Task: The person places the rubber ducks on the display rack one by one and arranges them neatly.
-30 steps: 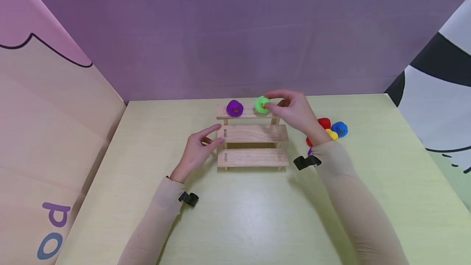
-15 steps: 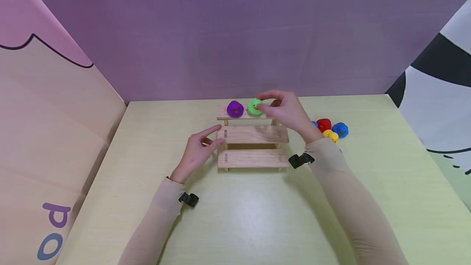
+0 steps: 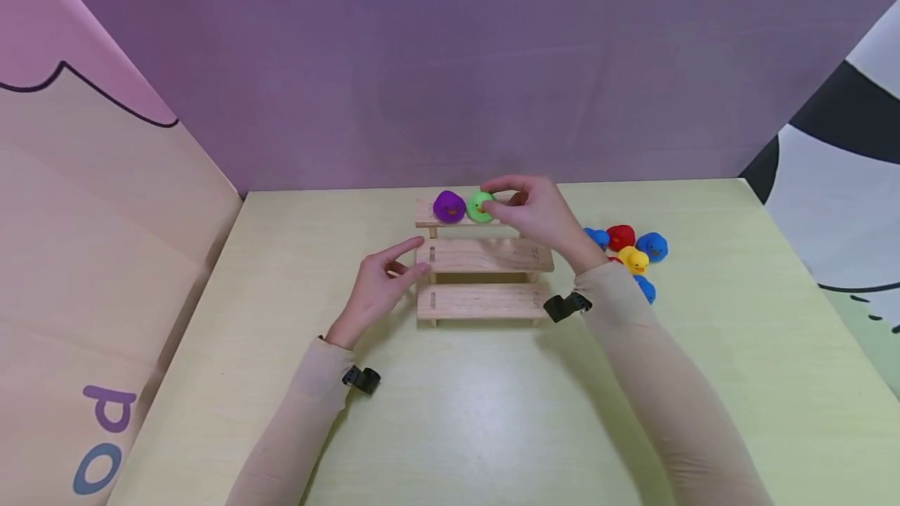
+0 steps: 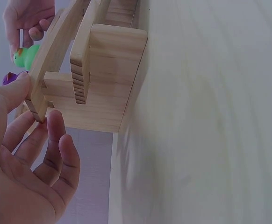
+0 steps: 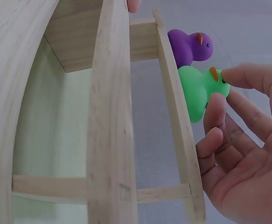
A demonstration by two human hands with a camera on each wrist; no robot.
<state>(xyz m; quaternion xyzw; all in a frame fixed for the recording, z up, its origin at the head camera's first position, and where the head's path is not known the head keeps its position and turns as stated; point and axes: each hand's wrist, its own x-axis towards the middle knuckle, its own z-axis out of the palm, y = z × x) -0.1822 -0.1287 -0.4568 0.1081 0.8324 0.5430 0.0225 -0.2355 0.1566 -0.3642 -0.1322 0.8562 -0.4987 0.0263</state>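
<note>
A three-tier wooden step rack [image 3: 485, 301] stands on the table. On its top step sits a purple rubber duck [image 3: 449, 208]. Right beside that duck, a green rubber duck [image 5: 196, 91] is pinched between the thumb and fingers of my right hand [image 3: 537, 213]; its base meets the top step in the right wrist view. At the rack's left end my left hand [image 3: 375, 291] holds the edge of the middle step. The left wrist view has its thumb on the plank's upper face and fingertips at the underside [image 4: 35, 154].
Right of the rack lies a cluster of rubber ducks on the table: a yellow duck [image 3: 633, 260], a red duck [image 3: 621, 237] and several blue ones, such as the blue duck [image 3: 652, 246]. My right forearm partly covers them. A purple wall [image 3: 492, 61] rises behind the table.
My right hand has slid the green duck leftward along the top step, from a gap to close beside the purple duck. The left hand stays on the middle step.
</note>
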